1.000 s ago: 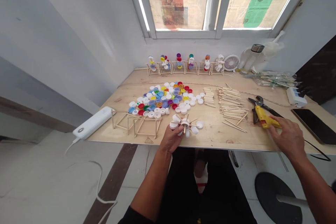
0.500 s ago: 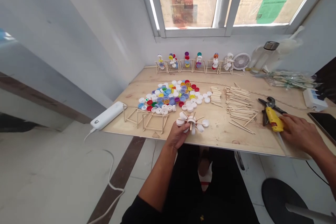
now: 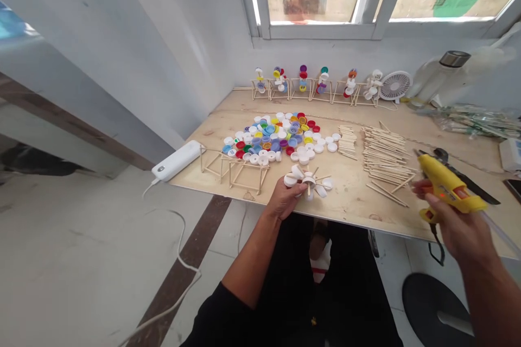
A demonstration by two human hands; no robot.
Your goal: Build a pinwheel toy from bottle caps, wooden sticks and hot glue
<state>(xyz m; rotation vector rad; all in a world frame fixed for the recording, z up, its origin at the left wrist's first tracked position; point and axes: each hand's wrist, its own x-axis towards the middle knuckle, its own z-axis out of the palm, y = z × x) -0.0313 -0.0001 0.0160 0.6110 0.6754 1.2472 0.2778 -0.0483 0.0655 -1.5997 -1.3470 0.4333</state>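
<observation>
My left hand (image 3: pixel 284 199) pinches a small wheel of white bottle caps on wooden sticks (image 3: pixel 309 180) above the table's front edge. Caps sit on the outer ends of several of its sticks, while a few sticks end bare. In my right hand (image 3: pixel 462 227) is a yellow glue gun (image 3: pixel 448 181), raised off the table with its nozzle toward the upper left and a red light showing on its side. Beyond my left hand lies a heap of coloured bottle caps (image 3: pixel 277 143). Between the hands is a pile of wooden sticks (image 3: pixel 385 157).
Two stick frames (image 3: pixel 248 173) stand at the front left beside a white power strip (image 3: pixel 179 160). Along the wall are finished-looking cap wheels on stands (image 3: pixel 303 87), a small white fan (image 3: pixel 394 87) and a bottle (image 3: pixel 443 73). Black pliers (image 3: pixel 468 176) lie behind the glue gun.
My right hand has lifted the glue gun off the table and turned it toward the left. My left hand still holds the cap wheel; the whole view has shifted slightly.
</observation>
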